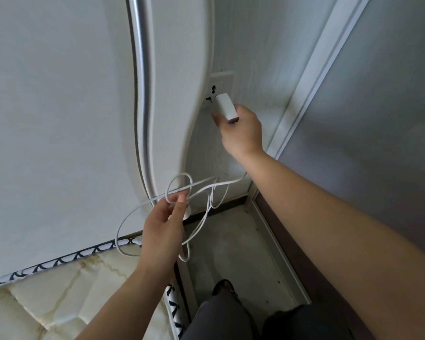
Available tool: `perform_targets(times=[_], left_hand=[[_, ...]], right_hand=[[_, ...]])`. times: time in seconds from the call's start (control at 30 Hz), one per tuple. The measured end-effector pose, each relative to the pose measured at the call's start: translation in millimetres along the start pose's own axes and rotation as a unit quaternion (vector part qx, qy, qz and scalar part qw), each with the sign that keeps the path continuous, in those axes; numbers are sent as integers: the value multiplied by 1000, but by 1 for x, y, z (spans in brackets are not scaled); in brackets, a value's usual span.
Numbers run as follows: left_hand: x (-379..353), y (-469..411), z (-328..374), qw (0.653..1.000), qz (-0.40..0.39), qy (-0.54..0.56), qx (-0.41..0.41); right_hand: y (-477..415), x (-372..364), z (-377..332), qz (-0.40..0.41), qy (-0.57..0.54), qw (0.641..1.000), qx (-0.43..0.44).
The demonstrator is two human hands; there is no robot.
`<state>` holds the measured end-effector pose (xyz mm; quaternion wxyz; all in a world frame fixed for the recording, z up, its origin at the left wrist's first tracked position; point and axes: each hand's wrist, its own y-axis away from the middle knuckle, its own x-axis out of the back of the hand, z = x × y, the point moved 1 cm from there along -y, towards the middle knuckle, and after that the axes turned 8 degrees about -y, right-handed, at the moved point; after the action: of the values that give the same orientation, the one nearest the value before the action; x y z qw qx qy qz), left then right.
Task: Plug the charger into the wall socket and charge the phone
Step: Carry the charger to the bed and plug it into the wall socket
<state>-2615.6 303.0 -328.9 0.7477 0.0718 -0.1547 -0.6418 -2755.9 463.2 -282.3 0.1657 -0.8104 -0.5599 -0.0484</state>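
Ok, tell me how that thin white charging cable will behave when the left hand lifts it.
The thin white charging cable is probably floppy: it droops in loose loops below the left hand. Crossed loops suggest it may tangle. It looks light, since pinching fingers alone hold it.

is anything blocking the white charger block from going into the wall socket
Nothing visible lies between them. The right hand holds the white rectangular charger block right at the white wall socket plate. The curved white headboard covers the plate's left edge, and the looped white cable hangs below.
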Motion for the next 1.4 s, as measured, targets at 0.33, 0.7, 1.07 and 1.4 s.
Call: perform_targets(times=[0.33, 0.7, 1.07, 1.4], left_hand=[[21, 2, 11, 999, 5, -23, -35], [21, 2, 16, 999, 13, -24, -26], [21, 1, 14, 998, 23, -46, -39], [22, -2, 10, 998, 18, -50, -34]], right_hand=[[4, 2, -8, -3, 31, 1000, -4], [-4, -17, -31, 36, 130, 991, 21], [-4, -8, -29, 29, 13, 999, -26], [3, 3, -20, 31, 52, 997, 55]])
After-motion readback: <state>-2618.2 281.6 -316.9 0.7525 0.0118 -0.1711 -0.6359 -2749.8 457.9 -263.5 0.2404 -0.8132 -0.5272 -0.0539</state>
